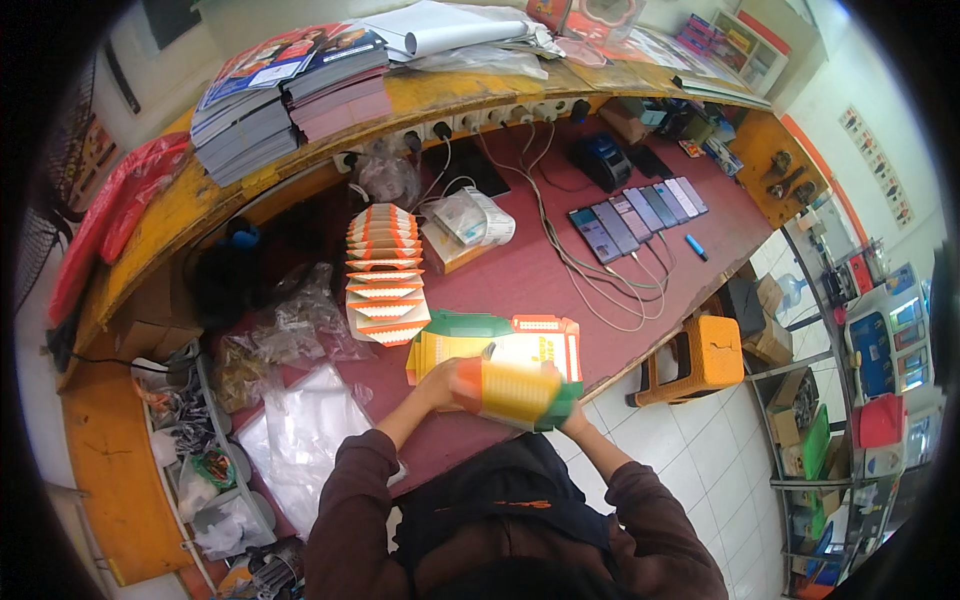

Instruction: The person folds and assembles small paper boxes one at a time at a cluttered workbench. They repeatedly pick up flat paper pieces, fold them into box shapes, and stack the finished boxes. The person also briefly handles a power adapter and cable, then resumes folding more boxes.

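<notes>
A yellow, orange and green printed card carton (515,393) is in front of me at the table's near edge, tilted and smeared by motion. My left hand (437,385) is closed on its left end. At its right, green end, my right hand (574,418) grips it, fingers partly hidden. Just behind it lies a pile of flat carton blanks (548,338) in yellow, green, white and orange. To the left, a row of folded white and orange cartons (388,290) stands nested one against another.
Clear plastic bags (310,435) lie left of my forearm. Several phones (640,215) sit side by side, with white cables (590,285) across the red tabletop. A small black printer (600,160) stands farther back. An orange stool (700,360) is right of the table.
</notes>
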{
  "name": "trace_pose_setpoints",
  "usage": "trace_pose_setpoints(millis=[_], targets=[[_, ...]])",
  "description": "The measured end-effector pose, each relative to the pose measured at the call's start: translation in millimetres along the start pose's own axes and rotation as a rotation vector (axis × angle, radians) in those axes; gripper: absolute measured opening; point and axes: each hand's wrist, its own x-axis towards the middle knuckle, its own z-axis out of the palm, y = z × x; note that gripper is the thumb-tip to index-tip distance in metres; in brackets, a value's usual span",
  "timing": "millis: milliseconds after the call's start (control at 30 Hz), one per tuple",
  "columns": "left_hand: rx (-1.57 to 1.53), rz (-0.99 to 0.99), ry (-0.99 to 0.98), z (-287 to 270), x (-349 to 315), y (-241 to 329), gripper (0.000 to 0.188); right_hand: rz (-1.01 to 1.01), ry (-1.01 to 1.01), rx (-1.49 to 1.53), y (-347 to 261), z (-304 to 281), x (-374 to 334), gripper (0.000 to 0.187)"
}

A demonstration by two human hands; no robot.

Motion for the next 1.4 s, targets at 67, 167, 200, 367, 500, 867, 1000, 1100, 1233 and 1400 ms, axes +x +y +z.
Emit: trace_pose_setpoints(millis=[67,167,200,367,500,867,1000,1100,1233,1400], targets=[[0.124,0.181,0.171,24.2,-5.3,-5.3,0.035,0.052,-0.074,-0.106,-3.9,2.8,-5.5,0.023],[0.112,0.135,0.114,43.4,-7.0,-6.5,0.041,0.144,-0.040,-0.122,-9.3,0.1,-5.3,0.026],[0.088,0.095,0.142,45.7,-5.8,-5.5,0.040,0.159,-0.012,-0.126,-11.6,-0.5,-4.8,0.030],[0.119,0.085,0.174,39.9,2.1,0.8,0.040,0.215,0.057,-0.089,-16.4,-0.4,-3.8,0.034],[0.112,0.067,0.104,32.9,5.2,4.4,0.038,0.218,0.024,-0.047,-5.6,-4.9,-8.1,0.036],[-0.358,-0.464,0.103,12.2,41.8,3.4,0.039,0.434,0.041,0.038,18.7,-15.8,6.5,0.031],[-0.434,-0.697,0.154,21.5,51.0,3.9,0.047,0.797,-0.050,0.208,16.1,-26.5,31.1,0.036],[-0.498,-0.716,0.346,22.0,59.6,3.6,0.053,0.832,-0.056,0.217,15.7,-36.3,48.1,0.040],[-0.572,-0.737,0.489,-3.7,73.8,14.7,0.042,0.896,-0.016,0.334,4.5,-67.0,72.3,0.051],[-1.086,-0.705,0.590,-51.3,79.5,56.5,0.027,0.431,0.189,-0.013,-68.0,-119.2,87.9,0.082]])
